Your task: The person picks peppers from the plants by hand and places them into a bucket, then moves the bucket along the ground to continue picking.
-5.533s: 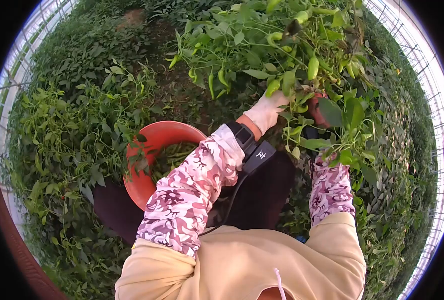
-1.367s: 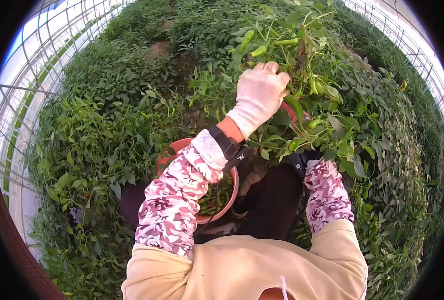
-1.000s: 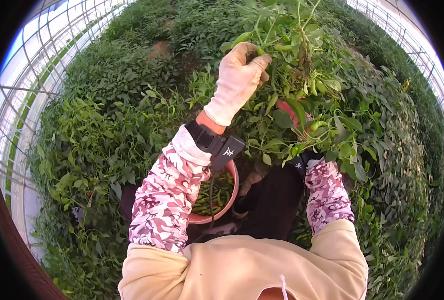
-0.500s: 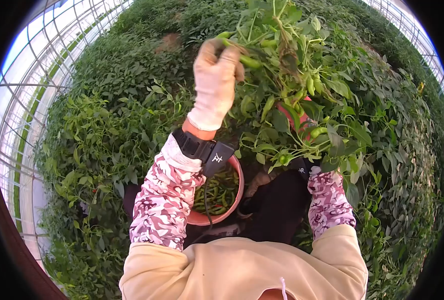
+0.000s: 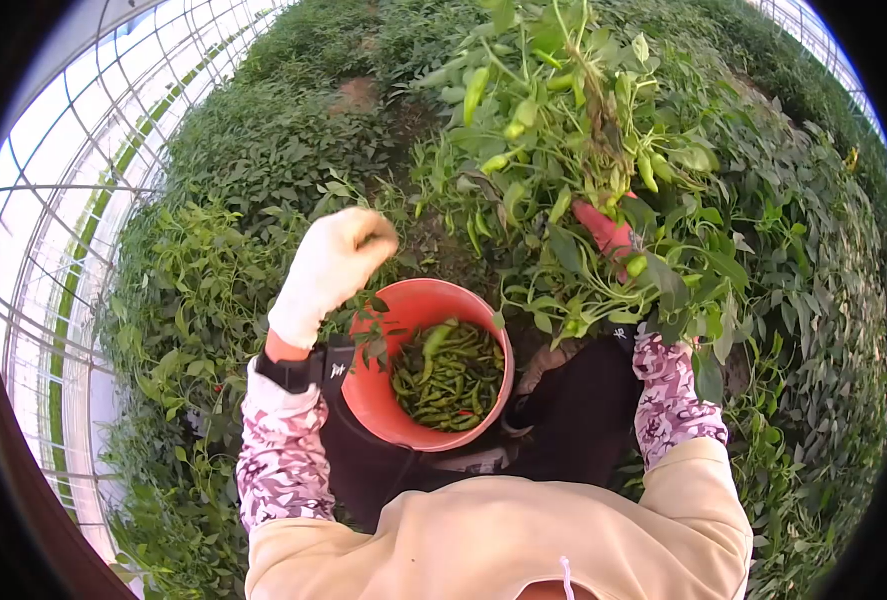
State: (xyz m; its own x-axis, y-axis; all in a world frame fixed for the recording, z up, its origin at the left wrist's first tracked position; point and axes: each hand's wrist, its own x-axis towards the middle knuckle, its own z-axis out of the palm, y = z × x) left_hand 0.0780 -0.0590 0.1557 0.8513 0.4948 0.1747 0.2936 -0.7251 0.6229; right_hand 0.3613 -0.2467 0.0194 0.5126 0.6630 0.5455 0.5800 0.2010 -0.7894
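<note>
My left hand (image 5: 336, 262), in a pale glove, is raised at the upper left of a red bucket (image 5: 369, 400). Its fingers are curled; anything inside them is hidden. Many green peppers (image 5: 449, 375) lie in the bucket, with a larger light green one near the top of the pile. My right hand (image 5: 606, 232), in a red glove, is partly covered by leaves and closed around the stems of a pepper plant (image 5: 564, 130). Green peppers hang from this plant, and some brown, withered leaves hang at its middle.
Dense green plants (image 5: 234, 270) grow on both sides and ahead. A curved frame with wire mesh (image 5: 74, 200) runs along the left edge. My legs (image 5: 584, 410) are folded beside the bucket, and a leafy sprig (image 5: 372, 330) overlaps its left rim.
My left hand has moved down and left, away from the hanging peppers, uncovering the bucket. My right hand remains among the stems, while the plant appears slightly further right.
</note>
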